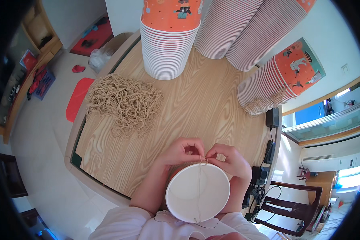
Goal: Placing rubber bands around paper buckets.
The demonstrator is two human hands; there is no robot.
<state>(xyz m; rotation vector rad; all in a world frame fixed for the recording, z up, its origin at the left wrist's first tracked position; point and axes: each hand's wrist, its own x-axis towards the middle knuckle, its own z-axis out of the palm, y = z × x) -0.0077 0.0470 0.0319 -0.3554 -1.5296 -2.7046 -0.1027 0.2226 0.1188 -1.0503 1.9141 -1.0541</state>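
A white-lined paper bucket stands tilted close against my body, its round mouth turned up toward me. A thin tan string runs across the mouth from the far rim to the near rim. At the far rim, my left hand pinches the string between thumb and fingertips. Right beside it, my right hand pinches the string too, with the fingertips of both hands almost meeting. A small loop of string shows at the rim under them. The exact hold of each finger is partly hidden.
A heap of loose tan strings lies on the wooden table to the left. Tall stacks of paper buckets stand at the back. A shorter stack at right has strings draped on it. Black power adapters line the right edge.
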